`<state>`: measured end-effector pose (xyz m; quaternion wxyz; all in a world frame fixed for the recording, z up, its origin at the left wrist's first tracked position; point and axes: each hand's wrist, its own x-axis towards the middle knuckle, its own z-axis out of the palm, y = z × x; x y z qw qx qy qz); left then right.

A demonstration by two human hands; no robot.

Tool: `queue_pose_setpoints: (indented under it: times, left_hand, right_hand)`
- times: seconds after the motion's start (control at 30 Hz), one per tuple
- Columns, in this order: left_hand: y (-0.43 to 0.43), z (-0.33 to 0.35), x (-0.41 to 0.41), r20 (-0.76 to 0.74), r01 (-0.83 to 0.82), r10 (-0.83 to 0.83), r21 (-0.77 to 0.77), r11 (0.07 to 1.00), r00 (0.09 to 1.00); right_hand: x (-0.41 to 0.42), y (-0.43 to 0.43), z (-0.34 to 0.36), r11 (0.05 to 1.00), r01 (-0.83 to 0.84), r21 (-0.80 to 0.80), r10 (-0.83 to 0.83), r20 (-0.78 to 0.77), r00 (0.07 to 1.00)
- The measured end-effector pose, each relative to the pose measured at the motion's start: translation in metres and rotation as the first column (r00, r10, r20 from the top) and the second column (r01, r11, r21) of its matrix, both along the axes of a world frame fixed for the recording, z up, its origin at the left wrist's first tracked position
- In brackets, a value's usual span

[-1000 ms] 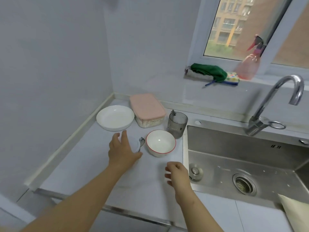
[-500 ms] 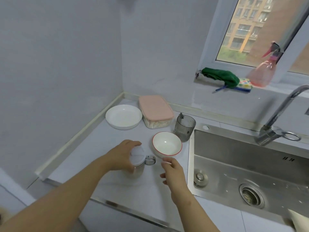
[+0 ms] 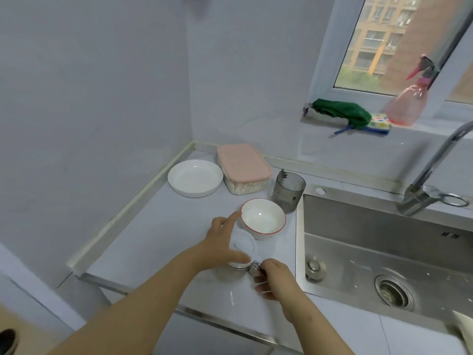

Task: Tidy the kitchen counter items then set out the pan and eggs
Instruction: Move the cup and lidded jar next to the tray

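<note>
A clear jar with a white lid [image 3: 243, 248] stands on the counter [image 3: 153, 226] near its front edge. My left hand [image 3: 222, 242] is wrapped around the jar's lid and side. At the jar's right side my right hand [image 3: 272, 276] pinches the metal clasp [image 3: 254, 268]. Just behind the jar sits a white bowl with a red rim [image 3: 263, 218]. Farther back are a white plate [image 3: 195, 177], a pink-lidded container [image 3: 243, 166] and a grey ribbed cup [image 3: 288, 189]. No pan or eggs are in view.
A steel sink [image 3: 384, 252] with a drain [image 3: 393, 292] lies to the right, its tap [image 3: 430, 180] at the back. On the window sill are a green cloth [image 3: 343, 112], a spotted sponge [image 3: 380, 122] and a pink spray bottle [image 3: 409, 101]. Walls close the counter's left and back.
My left hand took hold of the jar and drew it toward the front edge. My right hand moved left onto the jar's metal clasp.
</note>
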<state>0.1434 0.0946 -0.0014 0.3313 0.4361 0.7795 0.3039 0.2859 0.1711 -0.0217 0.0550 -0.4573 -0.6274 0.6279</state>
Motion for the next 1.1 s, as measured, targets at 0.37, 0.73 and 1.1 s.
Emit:
queue_pose_setpoints:
  times: [0.37, 0.73, 1.1]
  left_hand:
    - [0.036, -0.003, 0.032, 0.104, 0.112, -0.111, -0.009, 0.994, 0.988]
    - [0.084, 0.013, 0.055, 0.244, -0.028, -0.012, 0.162, 0.986, 0.970]
    - [0.157, 0.035, 0.049, 0.187, -0.232, 0.194, 0.215, 0.949, 0.963]
  right_hand:
    - [0.045, 0.016, 0.005, 0.986, -0.029, -0.165, 0.036, 0.043, 0.998]
    - [0.079, 0.046, 0.016, 0.967, 0.250, -0.056, -0.255, -0.119, 0.960]
    - [0.103, 0.112, 0.031, 0.871, 0.485, -0.076, -0.489, -0.220, 0.844]
